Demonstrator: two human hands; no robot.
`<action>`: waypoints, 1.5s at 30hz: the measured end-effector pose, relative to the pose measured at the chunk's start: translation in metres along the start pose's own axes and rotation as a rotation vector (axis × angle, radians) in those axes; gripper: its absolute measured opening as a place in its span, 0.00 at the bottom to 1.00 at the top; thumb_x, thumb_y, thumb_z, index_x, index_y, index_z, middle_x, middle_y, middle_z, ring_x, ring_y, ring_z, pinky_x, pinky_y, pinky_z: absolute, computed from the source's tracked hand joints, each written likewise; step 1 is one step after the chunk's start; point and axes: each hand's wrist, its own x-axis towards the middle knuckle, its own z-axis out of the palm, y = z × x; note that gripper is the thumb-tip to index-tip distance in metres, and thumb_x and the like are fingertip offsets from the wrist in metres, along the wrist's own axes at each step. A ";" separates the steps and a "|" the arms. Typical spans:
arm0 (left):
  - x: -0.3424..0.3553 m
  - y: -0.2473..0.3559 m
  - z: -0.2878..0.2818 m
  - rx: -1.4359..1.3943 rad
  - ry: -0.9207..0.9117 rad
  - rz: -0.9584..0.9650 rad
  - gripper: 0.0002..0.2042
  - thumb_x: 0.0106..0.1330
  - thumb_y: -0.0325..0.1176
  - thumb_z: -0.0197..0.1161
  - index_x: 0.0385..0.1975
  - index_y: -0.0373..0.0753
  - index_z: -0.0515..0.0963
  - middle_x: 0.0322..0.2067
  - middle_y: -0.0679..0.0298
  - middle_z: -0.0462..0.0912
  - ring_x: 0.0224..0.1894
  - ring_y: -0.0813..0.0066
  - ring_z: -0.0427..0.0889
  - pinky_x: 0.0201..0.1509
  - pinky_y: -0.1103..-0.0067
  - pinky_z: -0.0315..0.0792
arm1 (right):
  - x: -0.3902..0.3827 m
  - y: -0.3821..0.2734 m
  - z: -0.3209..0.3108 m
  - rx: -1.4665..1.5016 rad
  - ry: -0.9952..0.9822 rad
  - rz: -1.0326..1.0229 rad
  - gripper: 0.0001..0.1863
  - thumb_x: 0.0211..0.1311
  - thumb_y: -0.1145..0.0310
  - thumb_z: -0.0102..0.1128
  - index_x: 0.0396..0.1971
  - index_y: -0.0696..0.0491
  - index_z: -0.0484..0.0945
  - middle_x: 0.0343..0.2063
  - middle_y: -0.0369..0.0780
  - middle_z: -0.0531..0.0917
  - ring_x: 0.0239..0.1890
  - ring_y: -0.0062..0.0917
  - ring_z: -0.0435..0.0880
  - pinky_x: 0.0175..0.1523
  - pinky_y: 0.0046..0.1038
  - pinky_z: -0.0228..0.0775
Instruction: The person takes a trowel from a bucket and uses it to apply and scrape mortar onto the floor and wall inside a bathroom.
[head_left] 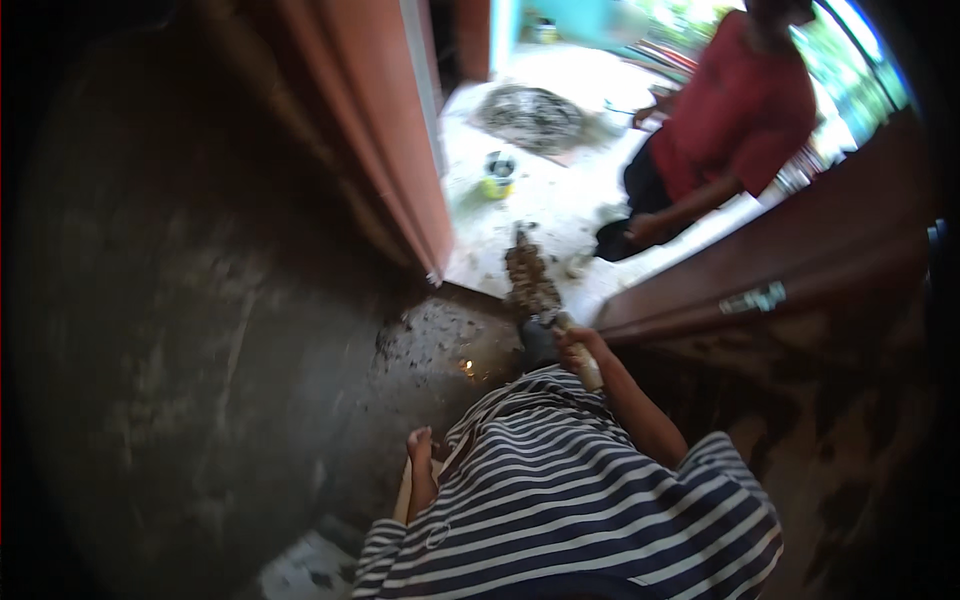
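Note:
My right hand (pixel 583 352) grips the pale handle (pixel 588 374) of a trowel. The trowel's blade points away from me toward the doorway, with a mound of wet brown mortar (pixel 531 277) along it. Lower and to the left, my left hand (pixel 421 444) hangs beside my striped shirt with its fingers curled. A pale, straight-edged strip (pixel 404 494) shows along my left forearm. Whether the left hand holds it cannot be made out.
A reddish door frame (pixel 345 110) stands ahead left, a brown door (pixel 760 265) to the right. Outside, a person in a red shirt (pixel 745 110) holds a dark container (pixel 613 240). Beyond lie a yellow-and-dark bucket (pixel 497 176) and a grey mortar heap (pixel 530 115). Mortar crumbs (pixel 425 335) litter the threshold.

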 end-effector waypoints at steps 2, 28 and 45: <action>0.000 0.007 0.006 -0.034 0.019 -0.020 0.14 0.61 0.37 0.63 0.41 0.35 0.75 0.25 0.63 0.76 0.19 0.74 0.75 0.21 0.78 0.72 | 0.015 -0.021 -0.019 0.082 -0.004 -0.019 0.08 0.59 0.65 0.52 0.34 0.53 0.69 0.16 0.36 0.70 0.10 0.21 0.66 0.13 0.24 0.61; -0.077 0.222 0.253 0.024 0.389 -0.102 0.12 0.62 0.40 0.62 0.34 0.36 0.79 0.29 0.58 0.82 0.31 0.70 0.80 0.36 0.73 0.74 | 0.207 -0.490 -0.040 -0.324 0.024 0.235 0.15 0.67 0.53 0.44 0.27 0.49 0.66 0.15 0.31 0.67 0.12 0.19 0.64 0.17 0.23 0.60; 0.308 0.294 0.274 0.247 -0.189 0.301 0.10 0.61 0.33 0.60 0.38 0.35 0.78 0.30 0.61 0.81 0.29 0.71 0.79 0.33 0.76 0.72 | 0.224 -0.444 0.024 -0.282 0.180 -0.369 0.07 0.49 0.75 0.52 0.30 0.52 0.66 0.14 0.33 0.66 0.09 0.18 0.63 0.15 0.22 0.57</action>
